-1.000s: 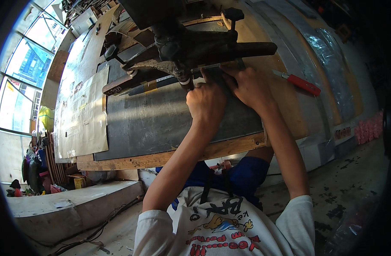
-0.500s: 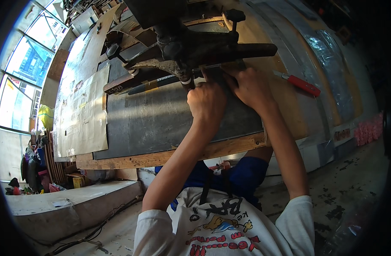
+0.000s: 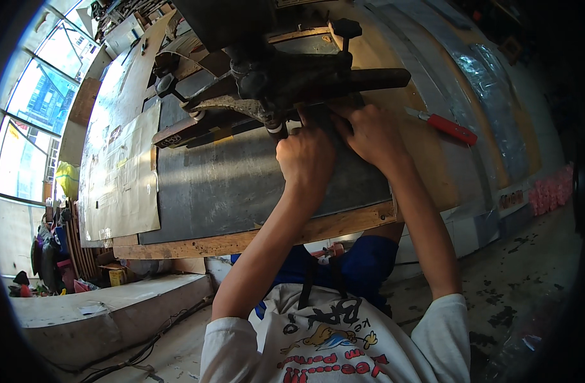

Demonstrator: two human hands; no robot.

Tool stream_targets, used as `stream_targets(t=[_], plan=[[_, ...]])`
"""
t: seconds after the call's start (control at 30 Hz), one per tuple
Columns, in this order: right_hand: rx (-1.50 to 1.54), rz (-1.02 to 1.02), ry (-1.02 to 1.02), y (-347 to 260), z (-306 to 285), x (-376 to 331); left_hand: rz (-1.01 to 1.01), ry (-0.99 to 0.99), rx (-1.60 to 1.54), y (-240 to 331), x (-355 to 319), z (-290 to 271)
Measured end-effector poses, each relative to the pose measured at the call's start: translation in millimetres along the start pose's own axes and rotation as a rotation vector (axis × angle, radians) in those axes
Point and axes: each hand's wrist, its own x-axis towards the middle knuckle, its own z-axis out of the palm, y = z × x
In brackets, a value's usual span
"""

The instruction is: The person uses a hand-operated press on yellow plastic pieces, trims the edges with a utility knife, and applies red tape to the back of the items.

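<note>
A dark metal machine head [image 3: 260, 80] with black knobs stands over the worktable, and a long dark bar [image 3: 241, 126] runs crosswise beneath it. My left hand [image 3: 307, 156] is closed at the bar's near edge, beside a pale-collared post [image 3: 276, 129], its thumb pointing away from me. To its right, my right hand [image 3: 372, 134] is curled, with its fingertips lost in the shadow under the bar. What either hand grips is too dark to make out. A thin dark strip with a yellowish patch [image 3: 222, 135] lies along the bar's near side.
A dark grey sheet [image 3: 241, 185] covers the wood-edged tabletop [image 3: 260, 237]. Brownish paper [image 3: 123, 179] lies at the left. A red-handled cutter [image 3: 450, 129] rests on the right, near clear plastic sheeting [image 3: 490, 83]. Pink bundled material [image 3: 551, 191] sits at the far right.
The thin dark strip has shifted away from me, closer in against the bar. Both hands stay in nearly the same place, and the whole view has moved slightly.
</note>
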Motion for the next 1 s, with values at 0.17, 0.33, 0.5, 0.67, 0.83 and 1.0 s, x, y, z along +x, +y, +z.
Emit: stream_targets(t=[0.17, 0.33, 0.5, 0.67, 0.83, 1.0], plan=[[-0.004, 0.005, -0.041, 0.3, -0.4, 0.8, -0.018, -0.047, 0.004, 1.0, 0.5, -3.3], [0.016, 0.030, -0.057, -1.3, -1.9, 0.2, 0.019, -0.054, -0.025, -2.4, -0.8, -3.7], [0.060, 0.070, -0.091, -3.0, -5.3, 0.7, 0.038, -0.076, -0.030, -4.3, -1.1, -3.2], [0.060, 0.093, -0.152, -2.7, -6.5, 1.5, 0.013, -0.062, 0.023, -0.7, -2.9, -3.1], [0.071, 0.089, -0.142, -2.1, -5.0, -0.4, 0.015, -0.138, 0.090, 1.7, -2.1, -6.3], [0.024, 0.046, -0.125, -0.2, -4.2, -1.2, 0.019, -0.133, 0.115, 3.2, -1.7, -6.5]])
